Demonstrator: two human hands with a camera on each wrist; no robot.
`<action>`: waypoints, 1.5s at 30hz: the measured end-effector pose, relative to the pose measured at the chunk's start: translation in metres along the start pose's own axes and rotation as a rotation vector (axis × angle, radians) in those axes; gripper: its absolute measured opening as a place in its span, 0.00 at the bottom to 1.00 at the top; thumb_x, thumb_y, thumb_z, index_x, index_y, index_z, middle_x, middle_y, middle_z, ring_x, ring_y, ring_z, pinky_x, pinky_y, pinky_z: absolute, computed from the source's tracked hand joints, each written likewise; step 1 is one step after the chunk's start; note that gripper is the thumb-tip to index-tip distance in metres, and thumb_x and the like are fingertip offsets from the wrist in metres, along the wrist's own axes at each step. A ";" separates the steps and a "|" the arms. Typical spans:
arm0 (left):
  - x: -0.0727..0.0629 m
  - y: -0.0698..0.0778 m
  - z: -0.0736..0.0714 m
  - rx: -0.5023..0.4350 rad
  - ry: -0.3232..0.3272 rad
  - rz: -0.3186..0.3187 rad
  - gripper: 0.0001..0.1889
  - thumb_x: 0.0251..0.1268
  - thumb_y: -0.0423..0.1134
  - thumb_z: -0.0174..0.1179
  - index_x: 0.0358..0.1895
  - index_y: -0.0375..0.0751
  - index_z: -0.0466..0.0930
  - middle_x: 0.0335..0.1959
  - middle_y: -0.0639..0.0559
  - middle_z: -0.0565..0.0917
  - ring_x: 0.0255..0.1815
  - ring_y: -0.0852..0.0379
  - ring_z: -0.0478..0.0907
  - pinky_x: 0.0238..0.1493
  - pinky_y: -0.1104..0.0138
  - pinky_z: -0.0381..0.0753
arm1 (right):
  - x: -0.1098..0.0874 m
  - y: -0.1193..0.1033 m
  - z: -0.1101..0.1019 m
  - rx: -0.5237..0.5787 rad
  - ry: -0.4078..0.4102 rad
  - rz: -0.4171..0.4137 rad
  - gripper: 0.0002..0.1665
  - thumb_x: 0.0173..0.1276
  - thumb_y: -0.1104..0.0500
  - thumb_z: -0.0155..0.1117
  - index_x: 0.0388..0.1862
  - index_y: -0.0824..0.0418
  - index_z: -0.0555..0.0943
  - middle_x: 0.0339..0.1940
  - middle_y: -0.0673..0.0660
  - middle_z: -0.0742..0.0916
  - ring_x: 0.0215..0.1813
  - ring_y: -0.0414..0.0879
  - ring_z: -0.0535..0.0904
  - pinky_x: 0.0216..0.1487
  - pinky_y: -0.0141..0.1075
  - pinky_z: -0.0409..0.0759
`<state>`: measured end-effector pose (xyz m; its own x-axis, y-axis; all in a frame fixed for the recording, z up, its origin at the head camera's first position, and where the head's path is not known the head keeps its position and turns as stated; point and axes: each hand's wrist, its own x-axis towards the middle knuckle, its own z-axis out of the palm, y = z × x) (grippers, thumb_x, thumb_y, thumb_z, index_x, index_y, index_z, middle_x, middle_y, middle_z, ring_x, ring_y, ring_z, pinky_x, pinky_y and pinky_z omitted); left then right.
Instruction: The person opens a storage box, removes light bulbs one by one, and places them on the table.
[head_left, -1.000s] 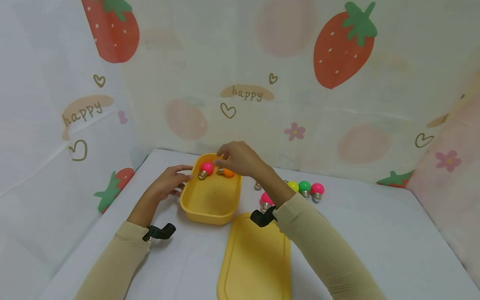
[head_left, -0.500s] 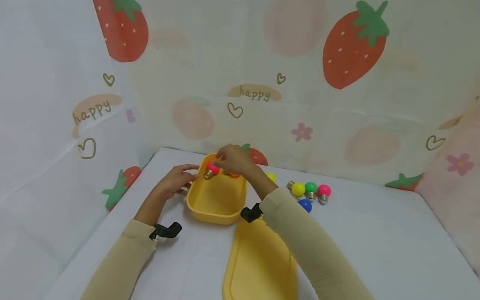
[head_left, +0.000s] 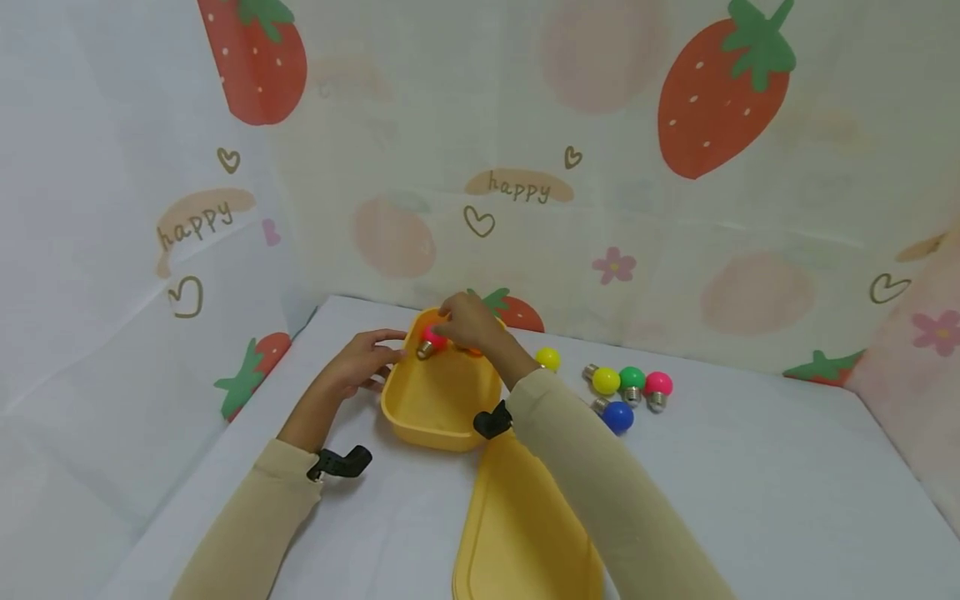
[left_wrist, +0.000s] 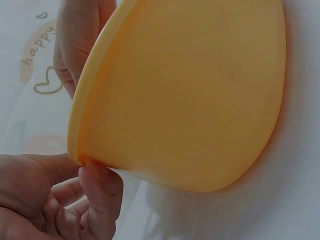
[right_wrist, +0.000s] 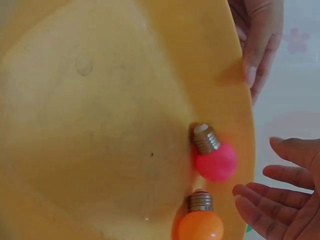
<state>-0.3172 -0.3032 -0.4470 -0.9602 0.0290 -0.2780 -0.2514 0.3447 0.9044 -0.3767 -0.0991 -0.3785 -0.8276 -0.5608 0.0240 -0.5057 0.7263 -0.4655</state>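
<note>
A yellow plastic box [head_left: 438, 437] stands at the middle left, a pink light bulb [head_left: 433, 337] and an orange light bulb [right_wrist: 201, 226] lying side by side at its far end. My left hand [head_left: 363, 362] is at the box's left side; in the left wrist view its fingertips [left_wrist: 95, 182] touch the rim and outer wall. Over the far end, my right hand [head_left: 472, 322] hovers with loosely spread fingers [right_wrist: 272, 200], nothing between them. It partly hides the orange bulb in the head view.
A yellow lid [head_left: 525, 525] lies nearer than the box, partly under the right sleeve. Several loose bulbs lie to the right: a yellow one [head_left: 550, 358], another yellow bulb [head_left: 606, 381], a green bulb [head_left: 632, 377], a pink one [head_left: 659, 383] and a blue bulb [head_left: 618, 417].
My right hand has moved left over the box, closer to the pink bulb. The forearm has uncovered the blue bulb. The head view has turned slightly left.
</note>
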 end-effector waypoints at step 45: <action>-0.002 -0.001 0.002 -0.016 0.009 0.017 0.27 0.75 0.42 0.59 0.74 0.47 0.68 0.51 0.39 0.84 0.31 0.52 0.80 0.29 0.64 0.86 | 0.031 0.016 0.043 0.112 -0.013 0.157 0.17 0.65 0.58 0.74 0.47 0.68 0.87 0.29 0.55 0.81 0.30 0.46 0.72 0.30 0.30 0.71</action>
<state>-0.3143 -0.3015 -0.4485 -0.9654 0.0263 -0.2593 -0.2366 0.3294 0.9141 -0.4002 -0.1218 -0.4231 -0.8906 -0.4498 -0.0671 -0.3402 0.7568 -0.5581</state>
